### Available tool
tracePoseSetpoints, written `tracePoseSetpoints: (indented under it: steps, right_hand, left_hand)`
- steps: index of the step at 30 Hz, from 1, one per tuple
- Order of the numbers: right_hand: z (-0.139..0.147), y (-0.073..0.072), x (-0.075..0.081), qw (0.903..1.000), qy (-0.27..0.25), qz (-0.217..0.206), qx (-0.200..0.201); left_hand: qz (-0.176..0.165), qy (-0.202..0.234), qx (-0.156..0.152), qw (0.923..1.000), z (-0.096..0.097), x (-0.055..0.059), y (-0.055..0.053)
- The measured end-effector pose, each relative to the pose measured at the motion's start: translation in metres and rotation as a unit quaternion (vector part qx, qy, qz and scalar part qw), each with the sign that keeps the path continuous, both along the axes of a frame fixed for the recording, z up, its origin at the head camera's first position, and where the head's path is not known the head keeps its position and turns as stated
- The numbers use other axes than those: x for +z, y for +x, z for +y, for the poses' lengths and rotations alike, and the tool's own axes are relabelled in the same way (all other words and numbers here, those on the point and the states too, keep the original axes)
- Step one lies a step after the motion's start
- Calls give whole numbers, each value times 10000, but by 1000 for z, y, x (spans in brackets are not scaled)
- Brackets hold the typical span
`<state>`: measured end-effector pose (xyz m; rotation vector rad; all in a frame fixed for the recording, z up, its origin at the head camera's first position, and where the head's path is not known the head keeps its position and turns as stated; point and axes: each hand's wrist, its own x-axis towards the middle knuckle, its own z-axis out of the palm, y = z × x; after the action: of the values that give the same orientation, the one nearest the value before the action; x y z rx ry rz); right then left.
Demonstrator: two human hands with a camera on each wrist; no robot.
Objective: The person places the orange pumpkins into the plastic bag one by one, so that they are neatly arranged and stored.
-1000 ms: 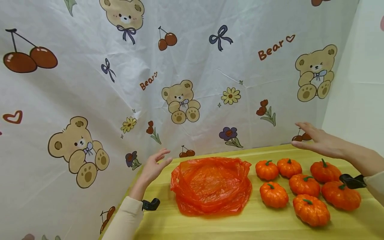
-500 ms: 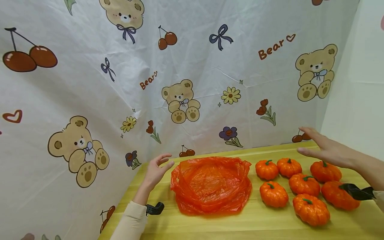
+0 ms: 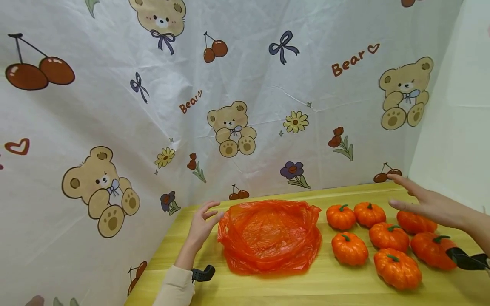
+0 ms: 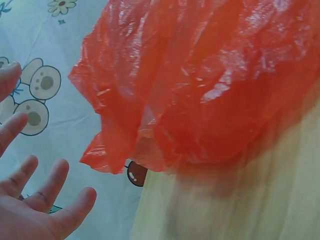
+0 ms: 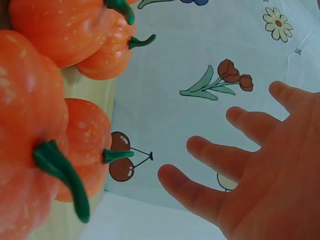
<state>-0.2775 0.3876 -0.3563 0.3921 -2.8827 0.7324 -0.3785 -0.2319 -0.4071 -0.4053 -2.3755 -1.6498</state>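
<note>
A thin, crinkled red-orange plastic bag (image 3: pixel 268 238) lies spread on the table with its mouth open. Beside its left edge hovers my left hand (image 3: pixel 200 227), fingers loosely bent and holding nothing. In the left wrist view that hand's spread fingers (image 4: pixel 75 212) stand apart from the bag (image 4: pixel 170 85). Several small orange toy pumpkins (image 3: pixel 349 248) with green stems sit to the right of the bag. My right hand (image 3: pixel 432 206) hangs over the back right pumpkin (image 3: pixel 411 222), partly covering it. Its fingers (image 5: pixel 215 157) are extended and grip nothing in the right wrist view.
Under everything is a yellowish wood-grain table (image 3: pixel 291 291). A white sheet (image 3: pixel 260 85) printed with bears, cherries and flowers rises behind it and along the left. A plain white surface (image 3: pixel 455 140) stands at the far right. Each wrist wears a black camera mount (image 3: pixel 204 273).
Both hands have come lower and a little to the right, the left one nearer the bag, the right one nearer the pumpkins. Bag and pumpkins have stayed in place.
</note>
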Motion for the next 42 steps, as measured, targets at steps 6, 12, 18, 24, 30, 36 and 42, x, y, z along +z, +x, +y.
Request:
tracePoseSetpoints:
  steps: [6, 12, 18, 24, 30, 36, 42]
  right_hand:
    - [5, 6, -12, 9998, -162, 70, 92]
    - [11, 11, -22, 9990, -436, 58, 102]
    - [16, 19, -32, 9983, -569, 95, -63]
    - [27, 25, -47, 9971, -682, 328, -107]
    - [39, 28, -62, 9970, -712, 280, -139]
    - [46, 30, -75, 9964, -713, 459, -90]
    - [53, 32, -85, 9957, -730, 564, -124]
  left_hand:
    - [-258, 285, -61, 9992, 1, -11, 1]
    - [-531, 525, -249, 9969, 2, -23, 1]
    - [-590, 359, -279, 9972, 1, -34, 1]
    - [-656, 255, -302, 9971, 4, -41, 2]
    - [-650, 305, -388, 9967, 8, -45, 1]
    - [-821, 404, -470, 9947, 10, -46, 0]
    - [-1035, 526, -560, 9917, 9, -49, -1]
